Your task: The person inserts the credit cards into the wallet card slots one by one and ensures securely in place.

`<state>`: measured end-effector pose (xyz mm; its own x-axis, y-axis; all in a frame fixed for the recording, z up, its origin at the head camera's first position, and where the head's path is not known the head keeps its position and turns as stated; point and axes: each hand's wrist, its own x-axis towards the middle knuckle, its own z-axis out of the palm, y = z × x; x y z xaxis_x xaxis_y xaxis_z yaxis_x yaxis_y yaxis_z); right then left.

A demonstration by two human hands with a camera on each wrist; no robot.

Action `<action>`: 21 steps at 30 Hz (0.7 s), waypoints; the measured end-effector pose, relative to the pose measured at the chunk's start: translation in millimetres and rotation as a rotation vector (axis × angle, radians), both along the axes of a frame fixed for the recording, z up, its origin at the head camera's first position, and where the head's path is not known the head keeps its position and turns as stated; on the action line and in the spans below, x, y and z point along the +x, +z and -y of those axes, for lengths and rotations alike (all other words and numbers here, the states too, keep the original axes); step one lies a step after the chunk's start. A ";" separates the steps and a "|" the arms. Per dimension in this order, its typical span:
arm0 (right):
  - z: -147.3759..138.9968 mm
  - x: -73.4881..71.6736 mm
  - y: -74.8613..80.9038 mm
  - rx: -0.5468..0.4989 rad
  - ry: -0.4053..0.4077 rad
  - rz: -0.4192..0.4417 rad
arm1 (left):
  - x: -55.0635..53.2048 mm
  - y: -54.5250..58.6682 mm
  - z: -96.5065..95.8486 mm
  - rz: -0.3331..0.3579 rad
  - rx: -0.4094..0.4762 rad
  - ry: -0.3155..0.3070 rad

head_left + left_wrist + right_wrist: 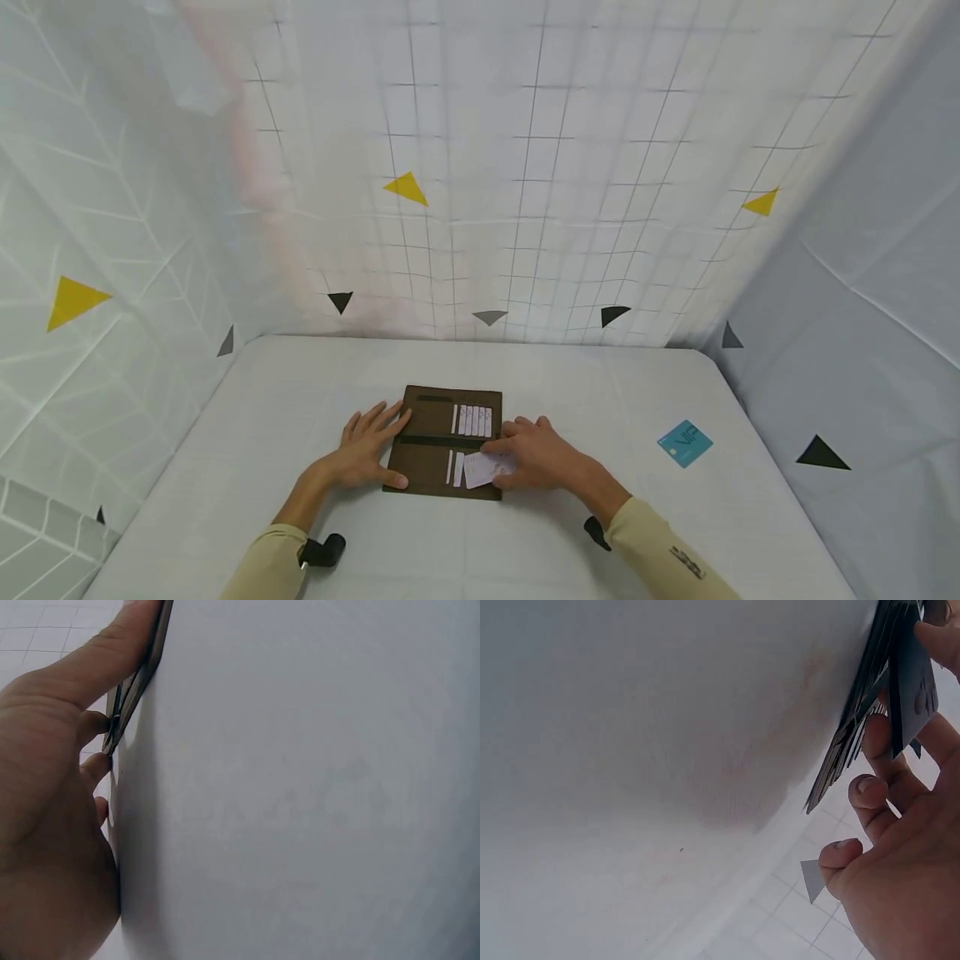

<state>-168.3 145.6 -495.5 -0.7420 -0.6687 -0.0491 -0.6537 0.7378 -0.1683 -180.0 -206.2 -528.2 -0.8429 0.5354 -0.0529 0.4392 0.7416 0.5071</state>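
A brown card wallet lies unfolded on the white table, light cards lined up in the slots of its upper half and a couple more in the lower half. My left hand rests with spread fingers along the wallet's left side, thumb on the lower corner. In the left wrist view the thumb lies straight across the wallet edge. Between thumb and fingers, my right hand pinches a whitish card, tilted over the lower right slots. The right wrist view shows this card standing off the wallet.
A teal card marked VIP lies on the table to the right. White sheeting with yellow, black and grey triangles surrounds the table at the back and sides. Black straps sit at both wrists.
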 end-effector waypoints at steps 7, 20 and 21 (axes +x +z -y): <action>-0.9 -2.1 -8.4 -0.029 0.014 -0.004 | 1.9 0.9 1.9 -0.006 -0.001 0.003; -7.2 -4.1 2.8 0.064 0.106 0.058 | 10.4 2.4 -4.9 0.001 0.001 0.002; -6.7 -3.7 2.0 0.053 0.113 0.053 | 10.7 3.0 -5.0 -0.001 0.001 0.004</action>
<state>-171.9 152.3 -493.5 -0.6573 -0.7434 -0.1234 -0.7246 0.6685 -0.1676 -169.2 -201.2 -525.2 -0.8449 0.5324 -0.0514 0.4370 0.7425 0.5077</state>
